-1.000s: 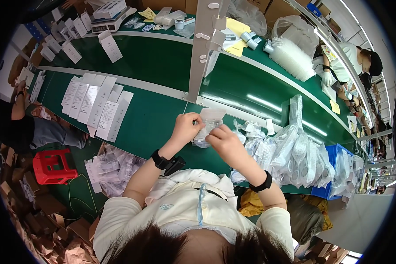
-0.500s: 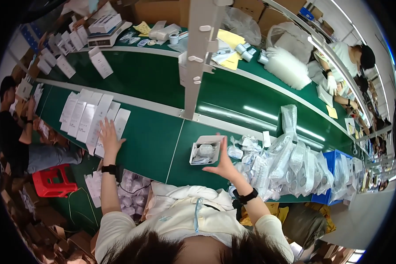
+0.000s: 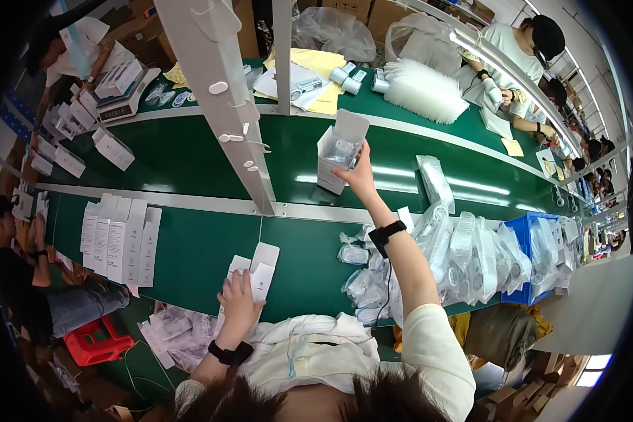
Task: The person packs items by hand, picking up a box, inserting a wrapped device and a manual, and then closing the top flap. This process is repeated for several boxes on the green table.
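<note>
My right hand (image 3: 359, 176) reaches forward over the far green strip and grips an upright white carton (image 3: 328, 174) by its near right side. The carton's lid flap stands up, and clear plastic-wrapped contents show inside. Close to the table's front edge, my left hand (image 3: 238, 304) is wrapped over a white box (image 3: 263, 273) with a raised flap. A second white flap shows beside it, partly hidden by my fingers; I cannot tell whether it belongs to another box. To the left stands a row of white boxes (image 3: 117, 243), apart from my left hand.
Bubble-wrapped parts (image 3: 464, 246) are heaped at the right, beside a blue bin (image 3: 522, 228). A grey metal post (image 3: 218, 98) rises from the divider rail. More white boxes (image 3: 112, 148) sit at the far left. Other people work at the left and far right; a red stool (image 3: 98, 342) stands below.
My right hand has carried the carton forward and up from the near table. My left hand has moved right from the row, bringing a white box toward the middle. The whole view has shifted.
</note>
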Demonstrator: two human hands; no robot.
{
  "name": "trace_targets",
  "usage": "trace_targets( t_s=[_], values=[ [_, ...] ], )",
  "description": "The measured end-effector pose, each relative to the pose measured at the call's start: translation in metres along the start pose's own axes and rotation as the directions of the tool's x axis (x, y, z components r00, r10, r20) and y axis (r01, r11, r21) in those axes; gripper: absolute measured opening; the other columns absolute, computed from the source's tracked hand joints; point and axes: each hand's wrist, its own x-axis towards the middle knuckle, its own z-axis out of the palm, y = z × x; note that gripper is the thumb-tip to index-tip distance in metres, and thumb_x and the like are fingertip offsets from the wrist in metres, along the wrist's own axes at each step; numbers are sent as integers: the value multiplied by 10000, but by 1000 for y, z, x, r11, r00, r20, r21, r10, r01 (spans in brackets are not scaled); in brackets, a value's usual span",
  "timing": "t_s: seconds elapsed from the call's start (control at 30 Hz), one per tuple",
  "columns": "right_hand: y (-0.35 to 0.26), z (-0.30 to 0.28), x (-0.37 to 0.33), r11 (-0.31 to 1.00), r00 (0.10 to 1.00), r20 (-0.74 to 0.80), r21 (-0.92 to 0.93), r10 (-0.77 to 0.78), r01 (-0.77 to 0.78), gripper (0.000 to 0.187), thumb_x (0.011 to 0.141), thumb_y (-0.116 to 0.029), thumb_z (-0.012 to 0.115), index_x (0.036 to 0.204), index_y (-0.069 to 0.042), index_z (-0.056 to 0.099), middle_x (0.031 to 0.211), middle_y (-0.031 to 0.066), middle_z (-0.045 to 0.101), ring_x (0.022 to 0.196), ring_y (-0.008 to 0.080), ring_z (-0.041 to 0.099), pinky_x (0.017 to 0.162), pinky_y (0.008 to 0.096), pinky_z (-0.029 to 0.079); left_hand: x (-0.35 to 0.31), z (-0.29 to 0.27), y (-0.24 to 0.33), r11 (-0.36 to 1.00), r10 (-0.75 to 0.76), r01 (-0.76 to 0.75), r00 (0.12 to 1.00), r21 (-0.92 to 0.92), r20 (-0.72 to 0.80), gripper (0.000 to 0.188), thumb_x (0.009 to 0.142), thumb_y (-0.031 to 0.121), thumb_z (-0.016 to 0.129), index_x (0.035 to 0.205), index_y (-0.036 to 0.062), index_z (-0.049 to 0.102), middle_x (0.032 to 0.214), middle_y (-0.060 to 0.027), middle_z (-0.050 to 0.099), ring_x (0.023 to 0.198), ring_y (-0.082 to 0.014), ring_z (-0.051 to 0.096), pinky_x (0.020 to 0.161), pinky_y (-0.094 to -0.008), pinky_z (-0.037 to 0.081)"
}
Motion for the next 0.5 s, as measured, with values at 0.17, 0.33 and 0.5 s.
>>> trace_targets(
  t_s=[0.17, 0.33, 0.5],
  values=[
    [26, -21, 6, 828, 976, 210, -536, -57, 164, 1025, 566, -212, 775, 1355, -92, 130, 1289, 182, 326, 1210, 395, 271, 965, 480, 313, 44, -15, -39, 956, -7, -27, 993, -294, -116, 931, 627, 134, 729, 1365, 97, 162, 1361, -161, 240, 1249, -355, 226, 987, -427, 277],
    [53, -113, 42, 124, 906, -225, -951, 358, -284, 736, 666, -244, 699, 1284, -143, 312, 1282, 200, 352, 1223, 396, 268, 881, 595, 321, 63, 17, -58, 849, 243, -179, 968, -498, 64, 872, 647, 158, 732, 1340, 95, 206, 1306, -170, 305, 1203, -310, 311, 953, -379, 320],
    [121, -187, 35, 180, 788, -231, -901, 571, -395, 719, 693, -208, 668, 1307, -232, 294, 1179, 184, 452, 1097, 387, 436, 832, 570, 374, 49, -2, -24, 674, 244, 30, 934, -738, 261, 823, 637, 125, 738, 1304, 109, 256, 1249, -144, 375, 1164, -262, 381, 940, -347, 344]
  ],
)
